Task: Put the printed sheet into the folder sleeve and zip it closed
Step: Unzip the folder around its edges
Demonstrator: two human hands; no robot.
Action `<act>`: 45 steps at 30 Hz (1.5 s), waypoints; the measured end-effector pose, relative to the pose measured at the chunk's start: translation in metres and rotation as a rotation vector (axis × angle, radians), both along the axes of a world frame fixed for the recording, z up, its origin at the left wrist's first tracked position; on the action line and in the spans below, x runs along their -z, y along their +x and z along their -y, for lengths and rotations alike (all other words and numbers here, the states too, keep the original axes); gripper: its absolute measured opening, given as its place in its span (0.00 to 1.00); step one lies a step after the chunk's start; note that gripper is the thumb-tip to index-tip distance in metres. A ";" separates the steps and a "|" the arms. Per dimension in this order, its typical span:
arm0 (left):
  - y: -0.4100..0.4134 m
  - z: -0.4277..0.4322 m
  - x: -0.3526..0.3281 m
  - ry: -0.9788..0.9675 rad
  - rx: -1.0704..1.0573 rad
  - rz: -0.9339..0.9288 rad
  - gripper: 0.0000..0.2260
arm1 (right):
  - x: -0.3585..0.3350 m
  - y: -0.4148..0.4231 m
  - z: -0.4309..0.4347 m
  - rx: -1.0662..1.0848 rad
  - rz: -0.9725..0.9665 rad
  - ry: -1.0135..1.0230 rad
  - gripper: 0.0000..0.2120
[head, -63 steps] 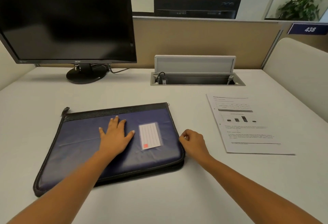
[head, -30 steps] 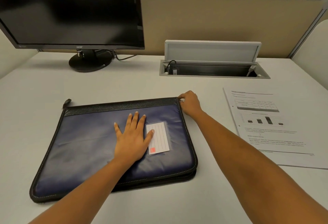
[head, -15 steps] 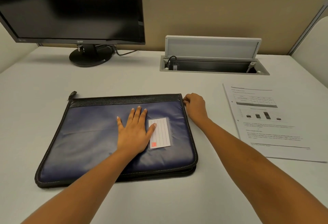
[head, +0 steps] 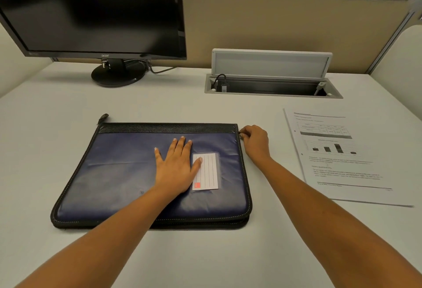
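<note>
A dark blue zip folder (head: 118, 173) with black edging lies flat in the middle of the desk. It carries a white label card (head: 206, 172) in a clear pocket. My left hand (head: 177, 165) presses flat on the folder's top, fingers spread. My right hand (head: 255, 141) sits at the folder's far right corner, fingers pinched on the small zip pull (head: 241, 134). The printed sheet (head: 338, 157), with a table, a bar chart and text, rests on the desk to the right of the folder, untouched.
A black monitor (head: 91, 11) on a round stand fills the back left. An open cable box (head: 271, 86) with its lid raised is set into the desk at the back centre. A beige partition (head: 285, 29) closes the far side.
My right hand ran from the folder's near right edge up its right side to the far right corner and stays there. My left hand kept pressing on the folder.
</note>
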State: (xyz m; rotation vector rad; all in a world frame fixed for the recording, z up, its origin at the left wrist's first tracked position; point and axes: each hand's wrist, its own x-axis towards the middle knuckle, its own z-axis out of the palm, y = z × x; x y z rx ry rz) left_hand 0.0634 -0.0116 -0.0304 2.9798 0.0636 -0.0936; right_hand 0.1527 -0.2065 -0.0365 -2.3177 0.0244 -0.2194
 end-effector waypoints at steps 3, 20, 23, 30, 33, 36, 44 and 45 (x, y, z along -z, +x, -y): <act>0.006 0.012 -0.009 0.042 -0.032 0.018 0.25 | 0.000 0.001 0.000 0.016 -0.007 0.014 0.11; 0.057 0.104 -0.046 0.283 0.190 -0.079 0.22 | 0.003 0.018 0.006 0.035 -0.016 0.109 0.07; 0.058 0.114 -0.045 0.234 0.208 -0.109 0.15 | 0.004 0.018 0.007 0.033 -0.010 0.099 0.07; 0.056 0.128 -0.039 0.332 0.328 -0.138 0.12 | 0.004 0.019 0.004 0.043 0.010 0.089 0.06; 0.057 0.128 -0.037 0.357 0.363 -0.142 0.11 | 0.005 0.022 0.003 0.045 0.001 0.093 0.06; 0.057 0.128 -0.035 0.364 0.382 -0.141 0.12 | 0.006 0.022 0.002 0.040 -0.003 0.101 0.06; 0.053 0.128 -0.034 0.389 0.419 -0.099 0.13 | 0.008 0.011 0.012 -0.047 0.030 0.108 0.05; 0.052 0.127 -0.034 0.390 0.423 -0.093 0.13 | 0.008 0.009 0.012 -0.049 0.029 0.107 0.05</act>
